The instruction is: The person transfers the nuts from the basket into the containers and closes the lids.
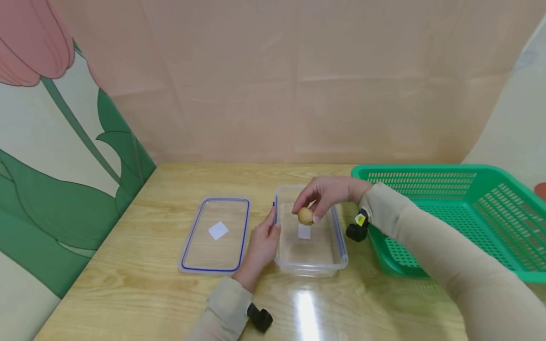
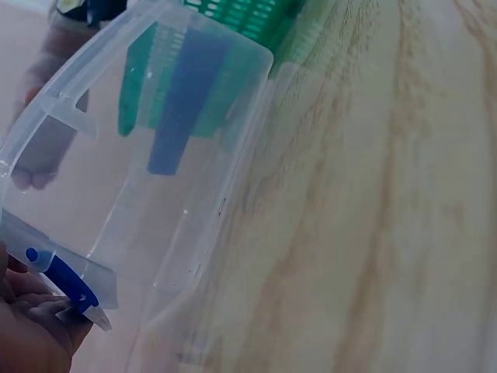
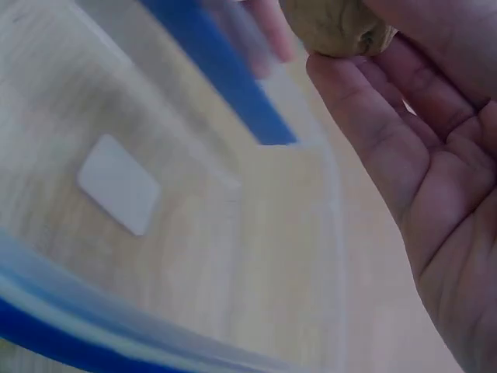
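Above the clear plastic container (image 1: 313, 253), my right hand (image 1: 326, 192) pinches a walnut (image 1: 305, 216) between thumb and fingertips. The right wrist view shows the wrinkled shell of the walnut (image 3: 338, 27) at the top, over the container's inside. My left hand (image 1: 261, 241) holds the container's left side, its fingers at a blue-edged side latch (image 2: 70, 284) in the left wrist view. Inside the container only a white square (image 3: 120, 185) shows on the bottom. The left hand's outer fingers are partly hidden in the head view.
Left of the container, a clear lid (image 1: 196, 237) with a blue seal lies flat, a white square (image 1: 218, 230) on it. A green plastic basket (image 1: 386, 263) stands close on the right, under my right forearm. The wooden table (image 1: 141, 270) meets a draped backdrop (image 1: 256, 118) behind.
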The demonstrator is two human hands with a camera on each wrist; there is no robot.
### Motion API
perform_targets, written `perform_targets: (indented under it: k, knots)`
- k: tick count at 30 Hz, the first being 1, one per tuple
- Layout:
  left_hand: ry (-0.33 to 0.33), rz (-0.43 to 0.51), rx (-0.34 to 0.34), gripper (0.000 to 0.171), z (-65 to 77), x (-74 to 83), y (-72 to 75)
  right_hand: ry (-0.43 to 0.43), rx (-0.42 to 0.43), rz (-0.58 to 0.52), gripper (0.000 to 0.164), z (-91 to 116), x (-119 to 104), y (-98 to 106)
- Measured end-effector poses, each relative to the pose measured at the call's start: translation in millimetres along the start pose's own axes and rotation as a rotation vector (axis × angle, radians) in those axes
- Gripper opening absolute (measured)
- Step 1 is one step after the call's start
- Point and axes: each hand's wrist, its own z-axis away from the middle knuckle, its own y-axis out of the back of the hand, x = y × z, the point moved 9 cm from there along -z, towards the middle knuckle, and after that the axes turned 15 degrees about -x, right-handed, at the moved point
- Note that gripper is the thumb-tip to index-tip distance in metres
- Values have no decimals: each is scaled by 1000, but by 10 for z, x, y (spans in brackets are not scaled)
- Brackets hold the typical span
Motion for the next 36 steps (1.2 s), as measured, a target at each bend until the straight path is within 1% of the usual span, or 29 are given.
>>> perform_targets:
  k: [6,9,12,15,18,21,25,29,31,32,36]
  knots:
    - [-12,-17,2,47,-14,4,1,-83,-107,-21,44,-313,168,-138]
    - [-3,-17,-5,48,-31,-8,-12,-111,-158,-13,44,-443,242,-195]
    - [-3,-12,-16,49,-50,-14,-31,-142,-202,3,43,-530,332,-236]
    - [3,0,-23,49,-56,-16,-46,-173,-225,34,42,-582,425,-255]
    - [19,5,-25,49,-46,-20,-49,-202,-225,78,42,-622,487,-257]
    - [33,1,-21,49,-38,-16,-33,-193,-212,129,41,-669,490,-240]
    - [25,-11,-29,48,-48,-9,-38,-190,-183,148,38,-704,500,-222]
    - [25,-8,-36,49,-47,-16,-46,-205,-186,153,37,-725,535,-229]
    - [24,-9,-32,49,-42,-17,-48,-204,-201,144,39,-718,542,-238]
    - [26,-9,-31,49,-40,-20,-50,-202,-205,156,40,-708,535,-235]
    - [18,-13,-18,49,-30,-14,-35,-191,-177,178,48,-620,455,-164]
